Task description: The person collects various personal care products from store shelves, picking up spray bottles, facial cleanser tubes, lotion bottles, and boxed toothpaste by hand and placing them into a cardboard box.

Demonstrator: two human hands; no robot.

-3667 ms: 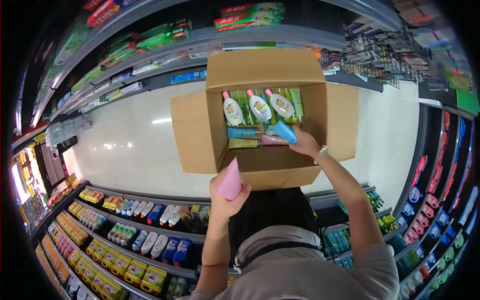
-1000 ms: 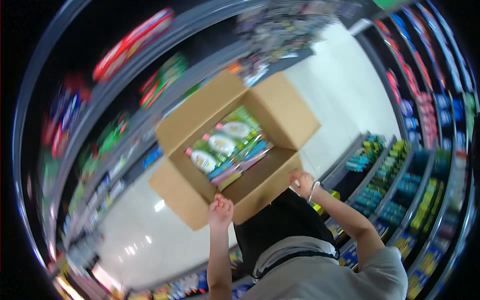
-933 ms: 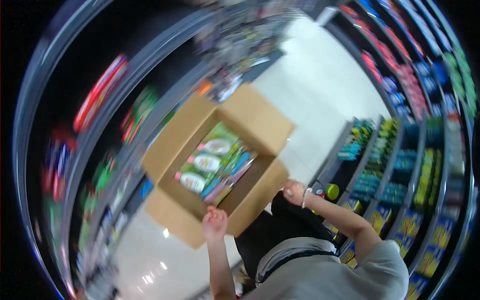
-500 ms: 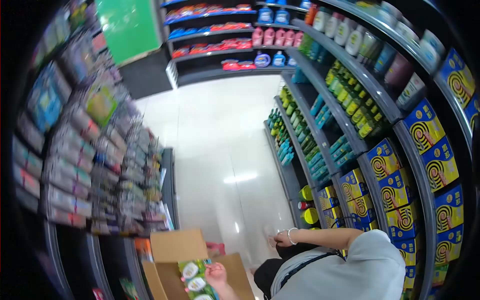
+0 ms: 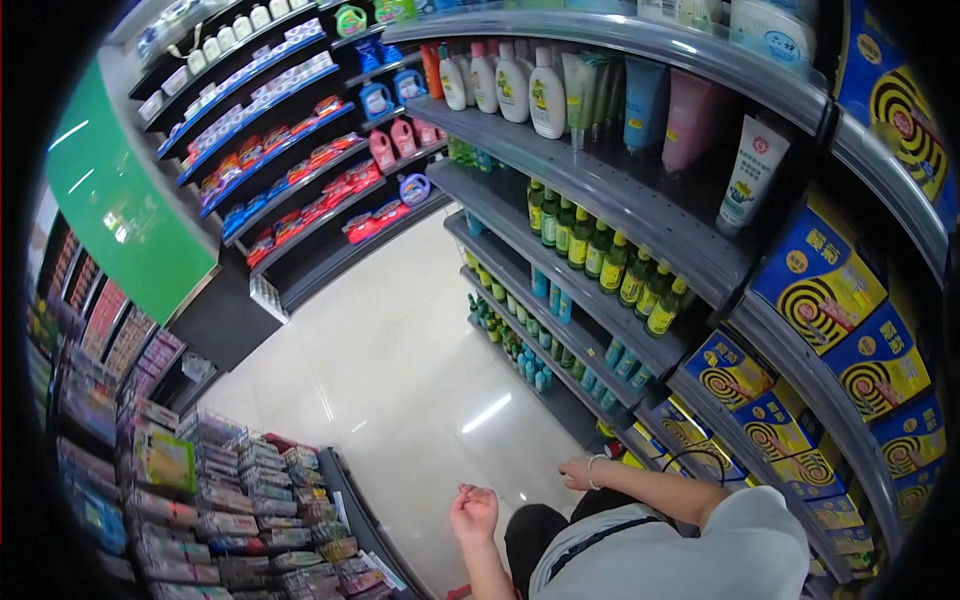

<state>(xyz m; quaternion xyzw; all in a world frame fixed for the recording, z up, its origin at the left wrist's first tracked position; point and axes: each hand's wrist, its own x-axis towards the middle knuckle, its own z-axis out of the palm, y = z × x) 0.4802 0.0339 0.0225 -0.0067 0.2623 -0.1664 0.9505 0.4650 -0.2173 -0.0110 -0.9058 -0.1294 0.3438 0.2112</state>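
Note:
My left hand (image 5: 473, 515) is raised in front of my body with its fingers loosely curled and closed, and nothing shows in it. Below it, a small red thing (image 5: 460, 592) peeks in at the bottom edge, too cut off to name. Wearing a white bracelet (image 5: 592, 471), my right hand (image 5: 576, 473) hangs over my dark-clothed leg, fingers loosely extended and holding nothing visible. Nearest to it on the right are the lower shelves with yellow-and-blue boxes (image 5: 668, 428) printed with a black spiral. A thin black cord loop (image 5: 698, 462) sticks out by those boxes.
Shelves on the right carry white lotion bottles (image 5: 547, 95), squeeze tubes (image 5: 755, 170) and green bottles with yellow labels (image 5: 610, 262). On the left stands a low rack (image 5: 240, 520) of small packets. Detergent shelves (image 5: 320, 170) and a green panel (image 5: 130, 190) stand across the tiled floor (image 5: 400, 340).
My view has swung to the right and up toward the shelves. My left hand has come away from the green packs in the cardboard box, which is out of view now.

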